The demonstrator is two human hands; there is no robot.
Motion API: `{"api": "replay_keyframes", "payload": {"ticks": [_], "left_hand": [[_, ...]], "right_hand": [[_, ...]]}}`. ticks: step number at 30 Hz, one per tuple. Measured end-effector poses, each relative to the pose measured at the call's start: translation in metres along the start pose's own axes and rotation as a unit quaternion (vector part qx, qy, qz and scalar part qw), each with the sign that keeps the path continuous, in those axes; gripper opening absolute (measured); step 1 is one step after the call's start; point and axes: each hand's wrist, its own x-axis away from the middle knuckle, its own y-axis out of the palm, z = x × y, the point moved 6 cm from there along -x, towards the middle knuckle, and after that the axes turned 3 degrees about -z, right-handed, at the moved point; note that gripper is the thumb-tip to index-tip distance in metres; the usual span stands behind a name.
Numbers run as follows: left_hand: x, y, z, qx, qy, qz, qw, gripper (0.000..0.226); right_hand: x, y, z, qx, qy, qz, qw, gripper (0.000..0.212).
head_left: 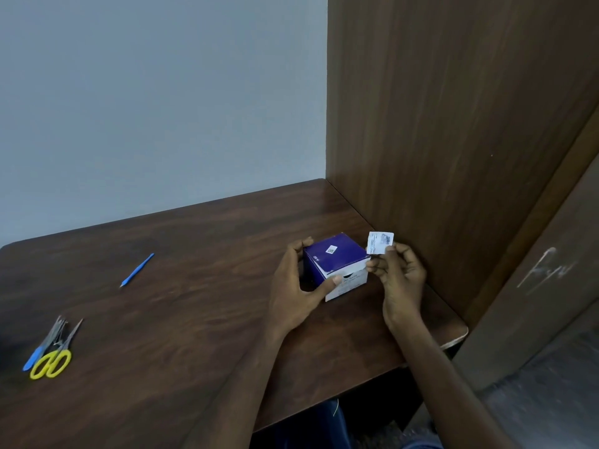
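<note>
A small blue and white cardboard box [334, 259] stands on the dark wooden table [181, 306], near its right side. My left hand [296, 293] grips the box, fingers over its far left edge and thumb on its white front face. Just right of the box, my right hand [398, 273] pinches a small white printed sachet [380, 243] between thumb and fingertips and holds it upright above the table.
A blue-handled scalpel [136, 270] lies at the table's middle left. Yellow-handled scissors [53, 359] and several metal tools with another blue handle [35, 353] lie near the left edge. A wooden panel [453, 140] rises right behind the box.
</note>
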Motion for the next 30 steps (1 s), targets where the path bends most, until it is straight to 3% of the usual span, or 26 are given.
{"api": "replay_keyframes", "payload": {"ticks": [4,8,14,22,25,30], "left_hand": [[-0.001,-0.001,0.003,-0.026,0.020,0.006,0.999,0.049],[-0.002,-0.002,0.003,-0.048,0.032,0.007,0.998,0.035],[-0.004,-0.001,0.002,-0.070,0.039,0.008,0.997,0.034],[-0.003,0.006,-0.003,-0.075,0.014,-0.028,0.997,0.035],[-0.003,0.006,-0.004,-0.086,-0.001,-0.030,0.996,0.036],[-0.002,0.006,-0.001,-0.114,-0.001,-0.028,0.993,0.035]], "right_hand": [[0.000,0.002,-0.002,-0.008,-0.008,-0.015,1.000,0.008],[0.005,0.004,-0.006,0.011,-0.037,-0.040,0.998,0.010],[0.006,0.008,-0.007,0.043,-0.023,-0.060,0.997,0.012],[0.001,0.000,0.007,0.083,0.033,-0.015,0.996,0.013],[0.004,0.001,-0.001,0.101,-0.008,-0.007,0.995,0.012],[0.015,0.013,-0.011,0.201,-0.088,-0.087,0.972,0.015]]}}
